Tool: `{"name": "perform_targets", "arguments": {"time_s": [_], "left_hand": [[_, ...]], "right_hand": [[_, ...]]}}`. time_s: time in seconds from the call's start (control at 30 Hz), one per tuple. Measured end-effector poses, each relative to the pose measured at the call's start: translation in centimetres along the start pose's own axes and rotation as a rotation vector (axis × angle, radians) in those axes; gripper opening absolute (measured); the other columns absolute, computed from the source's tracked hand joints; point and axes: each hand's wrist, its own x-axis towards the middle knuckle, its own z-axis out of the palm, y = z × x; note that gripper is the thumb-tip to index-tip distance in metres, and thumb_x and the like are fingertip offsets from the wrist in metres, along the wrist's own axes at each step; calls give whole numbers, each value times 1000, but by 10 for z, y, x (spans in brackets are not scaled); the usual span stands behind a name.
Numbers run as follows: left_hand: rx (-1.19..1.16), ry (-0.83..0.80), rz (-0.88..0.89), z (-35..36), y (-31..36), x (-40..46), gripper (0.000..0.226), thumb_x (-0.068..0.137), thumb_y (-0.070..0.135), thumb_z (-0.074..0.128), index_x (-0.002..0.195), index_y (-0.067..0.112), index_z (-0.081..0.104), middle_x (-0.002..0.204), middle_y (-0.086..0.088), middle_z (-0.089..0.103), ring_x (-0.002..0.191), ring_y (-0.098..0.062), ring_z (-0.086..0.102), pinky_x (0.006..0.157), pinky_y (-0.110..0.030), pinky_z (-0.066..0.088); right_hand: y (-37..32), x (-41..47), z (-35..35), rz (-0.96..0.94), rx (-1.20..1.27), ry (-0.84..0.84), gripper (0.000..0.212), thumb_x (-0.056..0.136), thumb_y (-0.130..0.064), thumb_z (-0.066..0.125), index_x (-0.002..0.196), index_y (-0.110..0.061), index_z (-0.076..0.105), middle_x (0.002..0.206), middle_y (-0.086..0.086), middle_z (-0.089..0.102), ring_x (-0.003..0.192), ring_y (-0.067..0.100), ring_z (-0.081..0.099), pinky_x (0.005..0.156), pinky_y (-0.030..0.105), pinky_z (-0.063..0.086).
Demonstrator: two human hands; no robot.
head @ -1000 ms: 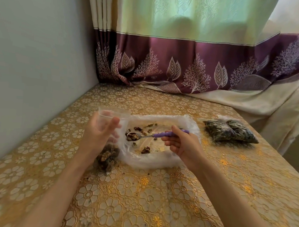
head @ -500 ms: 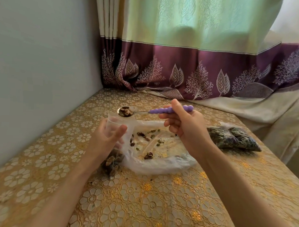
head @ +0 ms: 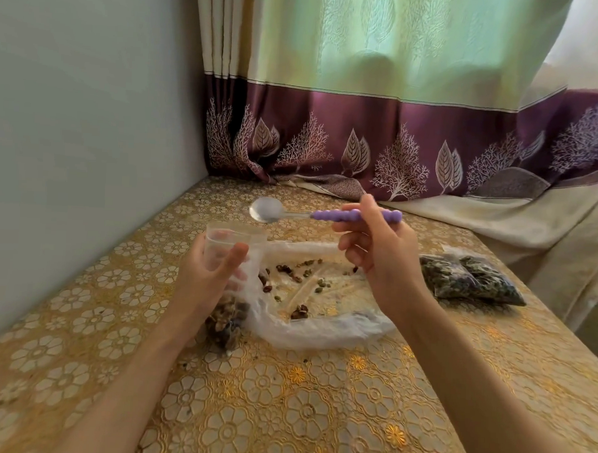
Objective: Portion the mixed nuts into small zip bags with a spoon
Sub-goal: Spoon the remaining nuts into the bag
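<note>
My left hand (head: 210,277) holds a small clear zip bag (head: 233,239) upright with its mouth open; brown nuts fill its bottom (head: 225,320), which rests on the table. My right hand (head: 380,260) grips the purple handle of a metal spoon (head: 354,215). The spoon's bowl (head: 267,209) is empty and hangs just above and behind the bag's mouth. A large crumpled clear plastic bag (head: 320,330) lies flat between my hands with a few scattered nuts (head: 299,312) left on it.
A filled, closed bag of dark mixed nuts (head: 470,278) lies to the right on the gold floral tablecloth (head: 282,414). A grey wall (head: 71,148) runs along the left. A purple and green curtain (head: 397,145) hangs behind, its cloth draped over the table's far right edge.
The spoon rose from the large bag carrying nuts and reached the small bag's mouth. Its bowl is now empty. My left hand has kept the bag steady.
</note>
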Motion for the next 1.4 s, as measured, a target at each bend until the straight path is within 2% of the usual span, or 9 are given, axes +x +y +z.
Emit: {"name": "perform_targets", "arguments": {"time_s": [0.17,0.37,0.5,0.63,0.8,0.97,1.07,1.2,1.4], "left_hand": [[-2,30,8,-1,-2,2,85,43,88,58,104,29,50,85,-1,68,63,-12,65,56,-23,54],[13,22,16,-1,-3,1,84,44,89,56,102,28,50,86,-3,67,61,-10,65,54,-21,53],[66,45,21,-2,-5,1,85,45,90,53,104,28,53,84,5,70,75,-5,68,71,-28,55],[91,-3,-20,-2,-6,2,87,48,90,51,107,28,53,91,8,70,89,-9,67,86,-45,52],[53,-45,-71,0,-4,0,94,46,89,54,113,22,52,98,1,70,95,-20,67,90,-53,48],[56,-51,-65,2,-3,-1,92,46,89,55,110,23,53,99,-2,70,93,-19,68,89,-51,50],[66,-44,-54,1,-3,-2,95,45,90,53,111,21,53,98,-1,69,92,-18,68,89,-51,50],[113,-26,-30,-1,-2,-2,104,45,92,48,114,15,54,95,1,69,88,-14,68,86,-48,52],[109,-3,-16,-2,-5,-1,91,44,93,49,103,23,55,90,2,69,81,-8,68,81,-39,55]], "right_hand": [[16,2,-22,38,-244,148,40,98,-25,48,68,-4,64,73,12,73,47,12,52,39,16,37],[38,-3,-28,135,-448,77,42,98,-23,49,63,-6,65,67,10,72,47,12,54,38,16,37],[44,1,-17,159,-437,35,43,98,-19,47,63,-3,66,69,11,73,46,13,54,38,16,36],[55,3,-5,182,-447,23,44,98,-18,47,65,0,69,70,8,74,47,12,55,40,17,37],[69,-1,3,302,-270,47,40,98,-18,49,67,-1,69,73,10,74,49,11,56,43,18,40],[73,-2,-5,506,-16,44,33,98,-14,48,76,4,64,87,20,73,56,11,61,45,15,45],[72,-1,-9,610,138,70,26,98,-9,43,81,5,58,84,23,72,56,13,60,43,14,45],[72,0,-16,657,213,116,27,99,-8,40,80,3,56,79,21,72,51,12,60,41,14,45],[70,-4,-26,718,250,145,31,99,-12,42,82,6,60,74,18,72,47,10,62,37,14,43]]}}
